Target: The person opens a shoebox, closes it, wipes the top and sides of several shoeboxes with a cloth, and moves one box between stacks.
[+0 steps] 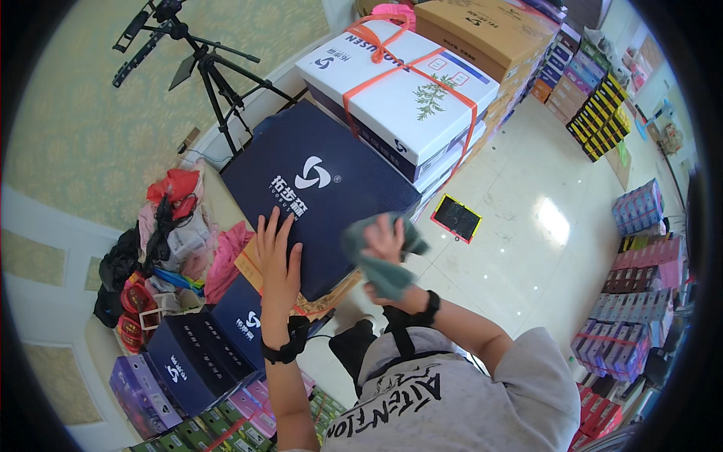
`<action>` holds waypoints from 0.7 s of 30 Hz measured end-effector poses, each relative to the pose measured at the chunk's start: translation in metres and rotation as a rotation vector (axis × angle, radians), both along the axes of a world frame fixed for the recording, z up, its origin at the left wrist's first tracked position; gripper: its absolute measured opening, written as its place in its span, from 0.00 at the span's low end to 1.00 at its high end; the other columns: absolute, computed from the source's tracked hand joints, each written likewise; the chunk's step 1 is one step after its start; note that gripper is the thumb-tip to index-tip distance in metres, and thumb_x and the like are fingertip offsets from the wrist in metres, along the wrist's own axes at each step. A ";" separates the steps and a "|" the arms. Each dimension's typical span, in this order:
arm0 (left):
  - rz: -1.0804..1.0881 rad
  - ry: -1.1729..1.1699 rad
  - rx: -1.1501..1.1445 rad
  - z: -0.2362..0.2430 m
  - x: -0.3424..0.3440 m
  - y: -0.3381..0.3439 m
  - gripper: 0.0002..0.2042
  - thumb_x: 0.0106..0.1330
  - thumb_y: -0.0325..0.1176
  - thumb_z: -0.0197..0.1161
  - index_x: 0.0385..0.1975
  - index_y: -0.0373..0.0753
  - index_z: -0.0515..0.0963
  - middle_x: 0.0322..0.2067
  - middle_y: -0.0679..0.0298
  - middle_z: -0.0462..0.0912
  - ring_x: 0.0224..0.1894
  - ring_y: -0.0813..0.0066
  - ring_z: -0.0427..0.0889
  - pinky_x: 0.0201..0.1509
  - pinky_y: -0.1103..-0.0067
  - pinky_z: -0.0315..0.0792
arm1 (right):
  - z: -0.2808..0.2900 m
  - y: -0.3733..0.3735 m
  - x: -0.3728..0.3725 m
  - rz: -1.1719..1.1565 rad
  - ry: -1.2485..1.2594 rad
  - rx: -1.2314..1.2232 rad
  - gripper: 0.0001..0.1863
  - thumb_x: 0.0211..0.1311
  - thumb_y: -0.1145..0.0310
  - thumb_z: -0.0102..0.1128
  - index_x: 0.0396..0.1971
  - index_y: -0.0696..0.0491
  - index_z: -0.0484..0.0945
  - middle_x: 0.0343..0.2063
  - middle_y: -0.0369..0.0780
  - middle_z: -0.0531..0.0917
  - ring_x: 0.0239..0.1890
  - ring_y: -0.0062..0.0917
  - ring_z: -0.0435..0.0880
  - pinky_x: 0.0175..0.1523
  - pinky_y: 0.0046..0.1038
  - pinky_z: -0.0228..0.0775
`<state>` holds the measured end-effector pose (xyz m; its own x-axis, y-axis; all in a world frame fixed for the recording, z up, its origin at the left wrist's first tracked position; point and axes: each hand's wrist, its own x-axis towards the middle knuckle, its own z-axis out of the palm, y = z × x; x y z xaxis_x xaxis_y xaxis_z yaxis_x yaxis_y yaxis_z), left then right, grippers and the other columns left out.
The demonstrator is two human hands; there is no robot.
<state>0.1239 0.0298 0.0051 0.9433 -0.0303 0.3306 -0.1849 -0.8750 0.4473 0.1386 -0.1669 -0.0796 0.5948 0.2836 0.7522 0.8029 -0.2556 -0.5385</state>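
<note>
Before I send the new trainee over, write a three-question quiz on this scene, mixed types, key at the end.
1. Which hand holds the green cloth?
2. True or false: the fingers of the left hand are spread over the large dark blue box.
3. What is tied around the white box?
a) a black chain
b) an orange-red ribbon
c) a green rope

Key:
1. The right hand.
2. True.
3. b, the orange-red ribbon.
</note>
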 end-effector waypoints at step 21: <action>-0.017 0.114 0.115 0.014 -0.008 0.002 0.21 0.65 0.29 0.45 0.59 0.42 0.60 0.63 0.57 0.52 0.66 0.54 0.46 0.67 0.61 0.40 | -0.086 -0.101 -0.015 0.241 1.422 0.331 0.22 0.59 0.64 0.50 0.54 0.52 0.66 0.51 0.41 0.73 0.54 0.31 0.71 0.58 0.33 0.64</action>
<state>0.1163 0.0320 0.0188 0.9735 -0.0778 0.2149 -0.1536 -0.9189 0.3635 0.1239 -0.2676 -0.1655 0.8354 0.4159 -0.3594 -0.4320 0.0923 -0.8972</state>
